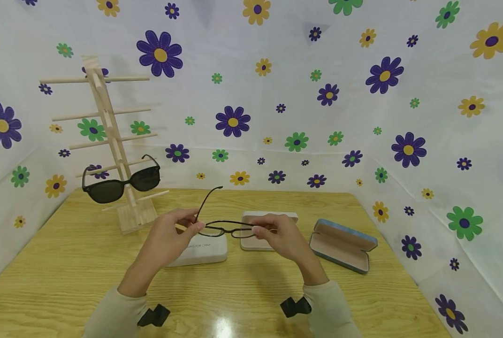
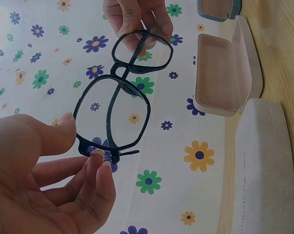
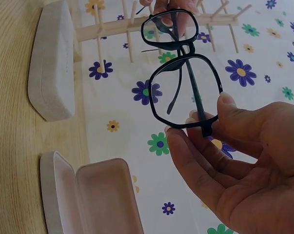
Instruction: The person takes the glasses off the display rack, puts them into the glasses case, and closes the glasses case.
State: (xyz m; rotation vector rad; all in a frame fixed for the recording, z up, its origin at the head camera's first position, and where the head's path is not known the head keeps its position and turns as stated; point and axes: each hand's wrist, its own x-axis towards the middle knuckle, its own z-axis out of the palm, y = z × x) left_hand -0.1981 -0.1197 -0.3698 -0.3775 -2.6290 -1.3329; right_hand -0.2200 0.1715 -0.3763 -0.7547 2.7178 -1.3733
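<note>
A pair of black-framed eyeglasses [image 1: 228, 231] with clear lenses is held above the table between both hands. My left hand [image 1: 169, 232] pinches the frame at its left end, near the hinge. At the opposite end, my right hand [image 1: 283, 234] grips the rim's outer corner between thumb and fingers. One temple arm [image 1: 204, 203] stands unfolded on the left, pointing away. The other lies folded across behind the lenses. Below the glasses are a closed white glasses case [image 1: 205, 251] with lettering and an open white case [image 3: 107, 195] lined in pink, partly hidden by my right hand in the head view.
On the left, a wooden display stand [image 1: 113, 131] with several crossbars carries black sunglasses [image 1: 108, 191] on a lower bar. An open blue case [image 1: 340, 253] with pale lining lies on the right of the wooden table [image 1: 243, 300]. Flower-patterned cloth [image 1: 251, 94] surrounds the table's back and sides.
</note>
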